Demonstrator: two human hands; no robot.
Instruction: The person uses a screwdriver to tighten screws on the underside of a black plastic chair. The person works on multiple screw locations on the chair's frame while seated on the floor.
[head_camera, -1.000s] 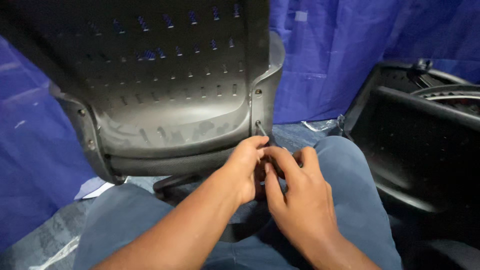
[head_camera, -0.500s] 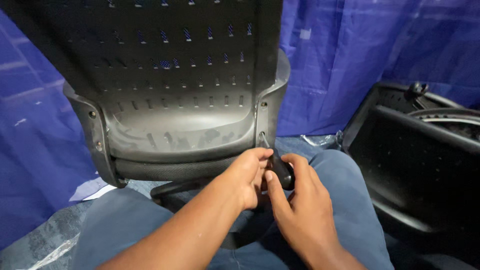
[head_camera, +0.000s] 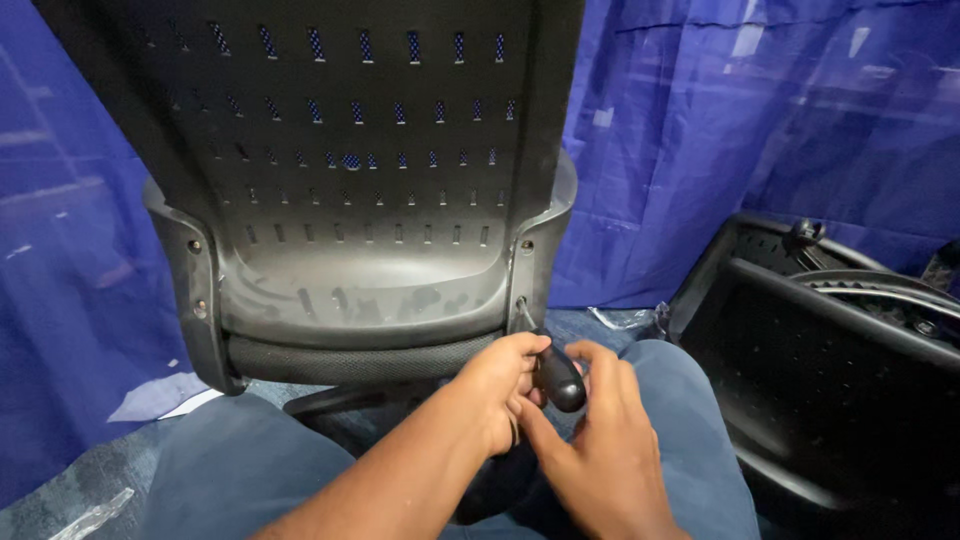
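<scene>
Holding a black-handled screwdriver (head_camera: 556, 372) at the lower right corner of the chair back (head_camera: 360, 170), tip angled up into the bottom screw hole (head_camera: 520, 302) on the right side bracket. Left hand (head_camera: 500, 388) is wrapped around the handle from the left, fingers curled closed on it. Right hand (head_camera: 600, 440) comes in from below, thumb and forefinger pinching the handle's butt end, rest of the fingers loosely folded. Versus a second ago: only a bare metal shaft showed at the hole and both hands were bunched low over the lap; now the handle is clearly visible between them and the chair sits closer and more upright in view. Reads as the driver now being seated in the fastener, though whether it is turning I cannot tell. Another screw (head_camera: 526, 244) sits higher on the same bracket, two more on the left bracket (head_camera: 196, 280). Perforated back sits above a mesh seat edge (head_camera: 350, 358). Person's legs in blue trousers (head_camera: 240, 470) are underneath. Blue plastic sheeting (head_camera: 750, 130) hangs behind; a second black chair part (head_camera: 830, 370) lies to the right on the floor.
</scene>
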